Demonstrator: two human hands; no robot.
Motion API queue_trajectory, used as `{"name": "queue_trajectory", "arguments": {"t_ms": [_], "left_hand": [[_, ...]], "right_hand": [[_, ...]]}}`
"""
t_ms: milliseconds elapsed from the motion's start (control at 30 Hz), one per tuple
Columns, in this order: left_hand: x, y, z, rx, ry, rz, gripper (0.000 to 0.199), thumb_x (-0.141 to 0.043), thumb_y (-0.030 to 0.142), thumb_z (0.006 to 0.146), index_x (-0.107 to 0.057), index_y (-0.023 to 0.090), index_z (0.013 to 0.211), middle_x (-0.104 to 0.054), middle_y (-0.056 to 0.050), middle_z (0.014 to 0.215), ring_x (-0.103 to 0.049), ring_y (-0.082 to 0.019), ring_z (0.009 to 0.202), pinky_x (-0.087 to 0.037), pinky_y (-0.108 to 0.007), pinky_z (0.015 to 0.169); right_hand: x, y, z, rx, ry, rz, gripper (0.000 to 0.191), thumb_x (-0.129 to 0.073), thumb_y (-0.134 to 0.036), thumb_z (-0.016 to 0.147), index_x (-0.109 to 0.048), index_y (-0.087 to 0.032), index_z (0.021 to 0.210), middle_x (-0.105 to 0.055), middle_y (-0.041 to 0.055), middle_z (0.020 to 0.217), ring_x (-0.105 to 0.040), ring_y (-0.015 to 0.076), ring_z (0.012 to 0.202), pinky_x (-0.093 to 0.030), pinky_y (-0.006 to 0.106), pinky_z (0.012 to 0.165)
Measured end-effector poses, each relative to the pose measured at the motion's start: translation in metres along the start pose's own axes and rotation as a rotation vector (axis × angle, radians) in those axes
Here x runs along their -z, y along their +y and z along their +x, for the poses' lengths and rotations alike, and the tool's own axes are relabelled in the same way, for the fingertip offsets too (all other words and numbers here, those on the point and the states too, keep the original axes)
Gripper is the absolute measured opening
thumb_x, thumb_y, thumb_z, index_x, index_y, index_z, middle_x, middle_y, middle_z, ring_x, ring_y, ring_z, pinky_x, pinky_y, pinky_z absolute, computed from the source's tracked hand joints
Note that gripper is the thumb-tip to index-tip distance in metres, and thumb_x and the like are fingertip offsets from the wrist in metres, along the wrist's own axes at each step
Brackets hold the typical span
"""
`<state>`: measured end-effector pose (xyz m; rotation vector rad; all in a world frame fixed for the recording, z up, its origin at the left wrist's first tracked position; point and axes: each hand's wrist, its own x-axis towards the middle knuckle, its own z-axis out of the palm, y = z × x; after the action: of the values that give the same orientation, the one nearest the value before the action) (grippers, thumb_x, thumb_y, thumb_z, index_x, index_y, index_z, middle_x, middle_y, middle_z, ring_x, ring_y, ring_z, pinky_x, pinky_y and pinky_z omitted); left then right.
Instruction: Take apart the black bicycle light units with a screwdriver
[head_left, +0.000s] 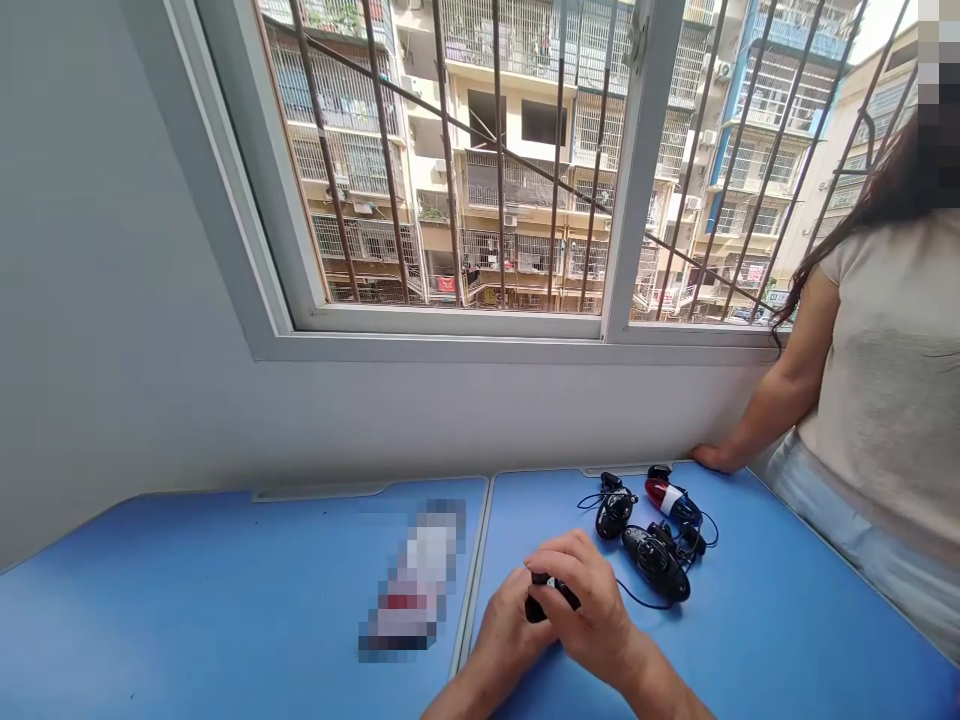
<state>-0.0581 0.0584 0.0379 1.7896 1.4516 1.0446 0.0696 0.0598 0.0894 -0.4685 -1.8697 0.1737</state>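
Note:
My left hand [504, 625] and my right hand [592, 605] come together over the blue table, near the seam between its two panels. Both are closed around a small black object [535, 609], mostly covered by my fingers, perhaps a computer mouse. Just beyond my right hand lie two black computer mice [656, 565] with their cables wound round them. A red, white and blue mouse [673, 502], also with a black cable, rests behind them. One loose cable [637, 598] curves from the nearer black mouse toward my right hand; its far end is hidden.
A blurred-out item [416, 580] lies on the left panel of the blue table [225, 600]. At the right stands another person [885, 330], one hand resting on the table's far edge. Behind the table is a wall with a barred window [450, 325].

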Motion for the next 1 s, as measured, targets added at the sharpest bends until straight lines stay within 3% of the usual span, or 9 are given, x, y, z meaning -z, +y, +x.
{"name": "queue_trajectory", "arguments": {"t_ms": [167,300,400,633,867,1000], "left_hand": [[0.004,0.004,-0.003,-0.049,-0.047,-0.024,0.019,-0.060,0.032,0.072,-0.065,0.017,0.083,-0.066,-0.005,0.082,-0.060,-0.024,0.079,-0.048,-0.028,0.065],[0.007,0.009,-0.004,-0.024,-0.076,-0.021,0.019,-0.055,0.031,0.075,-0.064,0.017,0.085,-0.066,-0.005,0.084,-0.060,-0.024,0.079,-0.048,-0.029,0.065],[0.006,0.009,-0.004,-0.027,-0.058,-0.027,0.019,-0.058,0.028,0.072,-0.065,0.017,0.085,-0.067,-0.005,0.084,-0.060,-0.025,0.082,-0.048,-0.029,0.066],[0.005,0.004,-0.004,-0.059,-0.059,-0.055,0.021,-0.062,0.028,0.071,-0.066,0.018,0.089,-0.067,-0.005,0.087,-0.061,-0.024,0.083,-0.049,-0.028,0.070],[0.006,0.006,-0.004,-0.057,-0.057,-0.022,0.017,-0.059,0.028,0.072,-0.064,0.018,0.085,-0.067,-0.004,0.086,-0.061,-0.024,0.081,-0.049,-0.028,0.066],[0.005,0.004,-0.004,-0.037,-0.044,-0.021,0.021,-0.062,0.029,0.071,-0.065,0.017,0.087,-0.067,-0.005,0.084,-0.061,-0.024,0.078,-0.049,-0.029,0.067]], "right_hand": [[0.007,0.001,0.000,-0.011,-0.044,0.101,0.039,-0.046,-0.009,0.089,-0.049,-0.026,0.125,-0.067,0.0050,0.098,-0.061,0.0177,0.082,-0.051,0.034,0.073],[-0.001,0.001,-0.003,-0.014,0.016,-0.046,0.033,-0.058,-0.015,0.085,-0.055,-0.025,0.116,-0.062,0.0059,0.093,-0.056,0.0193,0.079,-0.050,0.032,0.065],[-0.002,0.002,-0.003,-0.043,0.078,-0.113,0.031,-0.059,-0.010,0.082,-0.059,-0.026,0.109,-0.059,0.0040,0.086,-0.054,0.0181,0.076,-0.050,0.029,0.062],[0.010,0.001,-0.003,-0.087,-0.057,0.135,0.046,-0.048,-0.004,0.085,-0.050,-0.027,0.124,-0.068,0.0043,0.102,-0.060,0.0173,0.086,-0.052,0.031,0.073],[0.000,0.002,-0.004,-0.051,0.044,-0.076,0.036,-0.059,-0.009,0.081,-0.057,-0.027,0.112,-0.063,0.0046,0.089,-0.057,0.0188,0.078,-0.051,0.031,0.065],[0.007,0.004,-0.004,-0.062,-0.023,0.065,0.041,-0.052,-0.004,0.083,-0.055,-0.028,0.117,-0.067,0.0031,0.095,-0.061,0.0168,0.081,-0.052,0.030,0.072]]}}
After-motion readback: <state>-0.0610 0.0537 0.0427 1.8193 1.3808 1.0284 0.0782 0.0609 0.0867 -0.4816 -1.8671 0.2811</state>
